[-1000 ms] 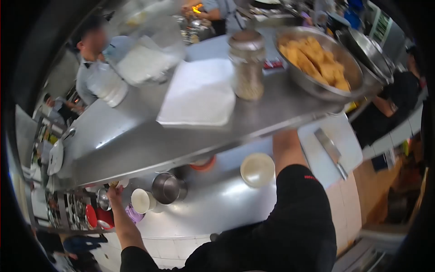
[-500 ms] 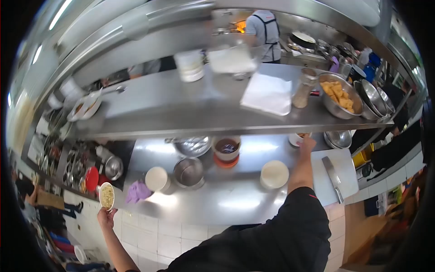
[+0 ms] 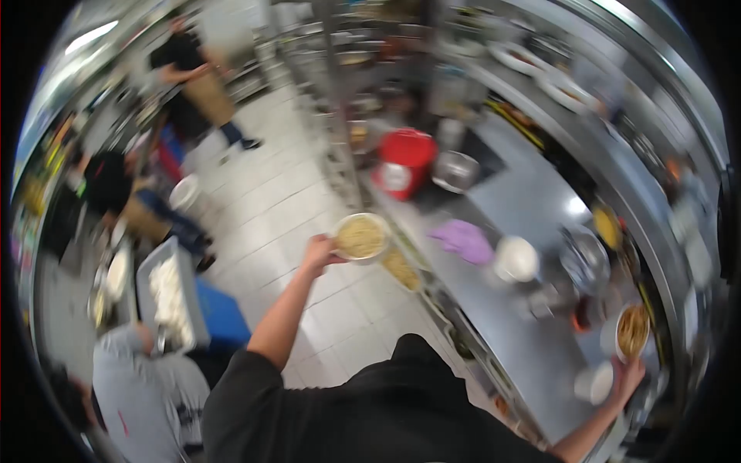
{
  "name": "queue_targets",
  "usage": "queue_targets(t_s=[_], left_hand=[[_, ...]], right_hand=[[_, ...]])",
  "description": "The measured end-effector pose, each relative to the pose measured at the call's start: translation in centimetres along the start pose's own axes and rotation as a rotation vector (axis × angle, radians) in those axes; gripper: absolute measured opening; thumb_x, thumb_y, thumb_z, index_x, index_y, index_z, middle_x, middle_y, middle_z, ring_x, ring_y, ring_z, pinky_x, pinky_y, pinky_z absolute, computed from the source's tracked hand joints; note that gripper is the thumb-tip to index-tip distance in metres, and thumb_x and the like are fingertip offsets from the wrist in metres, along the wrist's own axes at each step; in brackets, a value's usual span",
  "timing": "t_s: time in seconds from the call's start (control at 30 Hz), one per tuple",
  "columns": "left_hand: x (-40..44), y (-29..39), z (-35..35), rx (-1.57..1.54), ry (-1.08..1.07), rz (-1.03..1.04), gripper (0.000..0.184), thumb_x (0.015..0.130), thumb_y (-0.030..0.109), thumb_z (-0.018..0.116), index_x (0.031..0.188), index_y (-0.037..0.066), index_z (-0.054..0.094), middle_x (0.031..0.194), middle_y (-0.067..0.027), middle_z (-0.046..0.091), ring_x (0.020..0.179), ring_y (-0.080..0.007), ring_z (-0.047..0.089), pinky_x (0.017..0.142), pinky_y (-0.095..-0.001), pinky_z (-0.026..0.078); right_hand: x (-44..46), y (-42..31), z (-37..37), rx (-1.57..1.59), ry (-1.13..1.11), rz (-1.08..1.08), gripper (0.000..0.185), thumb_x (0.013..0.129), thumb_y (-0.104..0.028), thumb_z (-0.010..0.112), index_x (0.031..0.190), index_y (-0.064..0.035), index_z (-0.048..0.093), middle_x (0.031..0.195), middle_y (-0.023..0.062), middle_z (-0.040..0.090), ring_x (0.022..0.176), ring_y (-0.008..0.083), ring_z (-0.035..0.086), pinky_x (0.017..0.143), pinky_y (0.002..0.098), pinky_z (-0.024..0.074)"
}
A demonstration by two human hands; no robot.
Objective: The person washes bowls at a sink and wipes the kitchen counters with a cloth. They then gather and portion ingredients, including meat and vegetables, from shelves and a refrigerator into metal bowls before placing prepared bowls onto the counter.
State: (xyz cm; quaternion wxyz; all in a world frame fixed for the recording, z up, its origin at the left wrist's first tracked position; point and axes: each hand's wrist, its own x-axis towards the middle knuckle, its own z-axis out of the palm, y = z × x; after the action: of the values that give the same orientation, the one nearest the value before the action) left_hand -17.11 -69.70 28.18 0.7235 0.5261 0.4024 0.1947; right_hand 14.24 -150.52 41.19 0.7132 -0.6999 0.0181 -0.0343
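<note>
My left hand [image 3: 318, 256] is closed on the rim of a round white tub [image 3: 360, 238] with pale yellow chopped food in it, held out over the tiled floor beside the counter. On the far right, my right hand [image 3: 631, 376] grips another white tub [image 3: 610, 339], tilted so that its orange-brown strips of food show. This tub is above the steel counter [image 3: 509, 339]. Just left of my right hand, a white container [image 3: 593, 383] stands on the counter. The picture is blurred, so the exact kinds of food cannot be told.
A purple cloth [image 3: 463, 241], a white tub [image 3: 515, 259] and a steel bowl [image 3: 584, 261] are on the counter. Behind them stands a red container [image 3: 407, 158]. At left, a person in grey [image 3: 154, 386] is beside a bin [image 3: 202, 297] of white contents; others stand farther back.
The view has swung left, bringing the aisle and several people into sight. My right hand has lifted its tub from the back of the counter. The left hand still holds its tub.
</note>
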Motion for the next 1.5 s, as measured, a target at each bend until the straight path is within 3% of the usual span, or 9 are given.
queue_targets(t_s=[0.3, 0.4, 0.47, 0.6, 0.77, 0.9, 1.2, 1.4, 1.5], left_hand=[[11.7, 7.1, -12.4, -0.146, 0.071, 0.027, 0.008, 0.085, 0.002, 0.061, 0.08, -0.001, 0.056, 0.08, -0.0102, 0.059, 0.074, -0.025, 0.067, 0.069, -0.0448, 0.064], [11.4, 8.1, -20.7, -0.116, 0.29, 0.045, 0.011, 0.085, 0.003, 0.062, 0.078, 0.003, 0.054, 0.078, -0.0077, 0.056, 0.07, -0.0216, 0.064, 0.068, -0.0441, 0.064], [11.2, 7.5, -26.5, -0.164, 0.497, -0.003, 0.012, 0.087, 0.006, 0.06, 0.08, 0.001, 0.053, 0.077, -0.0092, 0.057, 0.067, -0.022, 0.065, 0.065, -0.0439, 0.065], [11.2, 1.4, -40.3, -0.279, 0.798, -0.038, 0.015, 0.086, 0.005, 0.06, 0.076, 0.002, 0.048, 0.074, -0.0058, 0.051, 0.067, -0.0213, 0.064, 0.062, -0.0446, 0.066], [15.1, 0.5, -52.8, -0.33, 1.053, -0.104, 0.015, 0.085, -0.001, 0.058, 0.075, 0.002, 0.047, 0.075, -0.0088, 0.053, 0.068, -0.0257, 0.067, 0.062, -0.0486, 0.066], [23.3, 1.2, -65.1, -0.607, 1.02, -0.156, 0.013, 0.084, -0.002, 0.061, 0.077, 0.002, 0.05, 0.078, -0.0088, 0.054, 0.066, -0.0225, 0.065, 0.064, -0.0472, 0.065], [42.8, 20.0, -90.6, -0.706, 1.047, 0.06, 0.017, 0.086, -0.001, 0.06, 0.074, 0.002, 0.049, 0.073, -0.0076, 0.054, 0.066, -0.0216, 0.065, 0.061, -0.0455, 0.066], [57.4, 29.2, -110.1, -0.695, 1.252, 0.141, 0.02, 0.087, -0.002, 0.057, 0.072, 0.006, 0.047, 0.072, -0.0043, 0.053, 0.062, -0.0184, 0.062, 0.063, -0.044, 0.066], [65.7, 32.0, -122.7, -0.723, 1.426, 0.139, 0.02, 0.086, -0.001, 0.058, 0.07, 0.006, 0.048, 0.071, -0.0021, 0.051, 0.064, -0.0151, 0.059, 0.06, -0.0387, 0.062]], right_hand=[[-8.1, 9.8, 51.3, 0.129, -0.713, 0.314, 0.01, 0.09, -0.005, 0.062, 0.096, 0.0035, 0.063, 0.091, 0.009, 0.067, 0.079, 0.0195, 0.066, 0.077, 0.036, 0.0579], [-12.8, 10.4, 70.8, 0.104, -0.977, 0.395, 0.011, 0.088, -0.003, 0.062, 0.093, 0.0055, 0.067, 0.086, 0.0055, 0.067, 0.075, 0.0143, 0.064, 0.068, 0.029, 0.0538], [-14.5, 14.8, 82.6, 0.07, -1.1, 0.407, 0.009, 0.089, -0.003, 0.061, 0.081, 0.0015, 0.061, 0.081, 0.006, 0.064, 0.073, 0.0168, 0.063, 0.069, 0.0393, 0.0572], [-22.6, 17.7, 105.3, 0.07, -1.244, 0.519, 0.018, 0.085, 0.0, 0.056, 0.067, -0.0023, 0.056, 0.067, -0.0003, 0.054, 0.054, 0.009, 0.047, 0.051, 0.0258, 0.0418], [-31.2, 18.7, 128.1, 0.049, -1.381, 0.527, 0.016, 0.083, 0.004, 0.053, 0.068, 0.004, 0.053, 0.069, 0.0086, 0.056, 0.065, 0.0209, 0.063, 0.074, 0.049, 0.0625], [-39.2, 17.4, 144.6, -0.093, -1.367, 0.552, 0.023, 0.091, 0.0, 0.05, 0.068, 0.0007, 0.052, 0.066, 0.0079, 0.054, 0.061, 0.0234, 0.062, 0.075, 0.0556, 0.0627], [-58.8, 13.5, 189.2, -0.035, -1.502, 0.517, 0.024, 0.092, -0.004, 0.055, 0.069, -0.0018, 0.052, 0.065, 0.0063, 0.049, 0.06, 0.024, 0.06, 0.073, 0.0581, 0.0617], [-78.0, 15.0, 229.4, 0.161, -1.742, 0.367, 0.021, 0.093, -0.007, 0.057, 0.084, 0.0119, 0.057, 0.076, 0.0102, 0.057, 0.067, 0.0221, 0.063, 0.071, 0.0486, 0.0626], [-91.3, 14.8, 248.7, 0.223, -1.778, 0.276, 0.02, 0.092, -0.005, 0.057, 0.075, 0.0055, 0.055, 0.074, 0.0103, 0.056, 0.068, 0.026, 0.065, 0.07, 0.0526, 0.0627]])
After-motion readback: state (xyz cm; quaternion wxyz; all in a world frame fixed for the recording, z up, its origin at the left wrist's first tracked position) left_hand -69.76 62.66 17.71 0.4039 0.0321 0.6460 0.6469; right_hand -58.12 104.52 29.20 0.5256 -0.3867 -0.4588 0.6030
